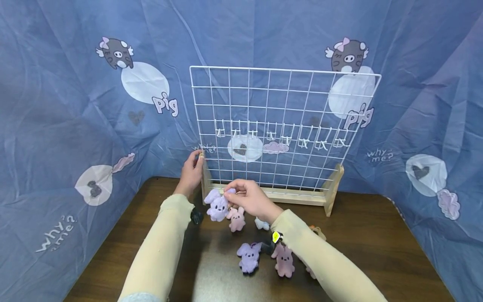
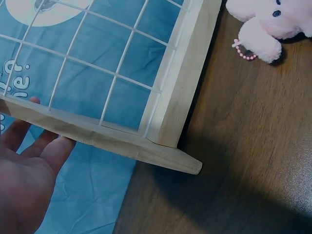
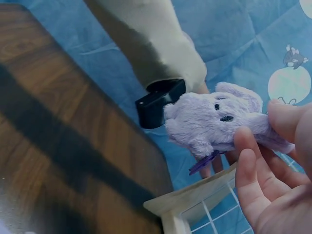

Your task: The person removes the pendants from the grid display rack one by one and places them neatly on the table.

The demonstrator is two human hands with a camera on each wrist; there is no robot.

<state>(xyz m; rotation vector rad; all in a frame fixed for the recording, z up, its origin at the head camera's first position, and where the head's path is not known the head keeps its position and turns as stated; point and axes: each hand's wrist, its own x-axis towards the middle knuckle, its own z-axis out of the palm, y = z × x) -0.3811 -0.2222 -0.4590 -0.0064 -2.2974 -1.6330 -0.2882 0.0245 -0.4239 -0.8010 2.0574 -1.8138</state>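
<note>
My right hand point(image 1: 252, 199) pinches a lilac plush bunny keychain point(image 1: 217, 208) by one of its long ears, in front of the rack's lower left corner. In the right wrist view the bunny point(image 3: 209, 119) lies sideways, dark eyes showing, a purple clasp point(image 3: 202, 164) beneath it. At the rack's left side, my left hand point(image 1: 191, 172) holds the wooden side post point(image 2: 112, 144); some of its fingers pass behind the wood. The white wire grid rack point(image 1: 268, 89) stands upright on a wooden base point(image 1: 294, 196), with a row of white hooks point(image 1: 271, 136) across it.
On the brown table point(image 1: 215, 277) lie a pink plush point(image 1: 236, 220), another lilac plush point(image 1: 249, 259), a second pink plush point(image 1: 284, 262) and a white plush point(image 1: 262, 224). My right forearm partly hides further plushes. Blue printed cloth point(image 1: 132, 21) surrounds the table's back and sides.
</note>
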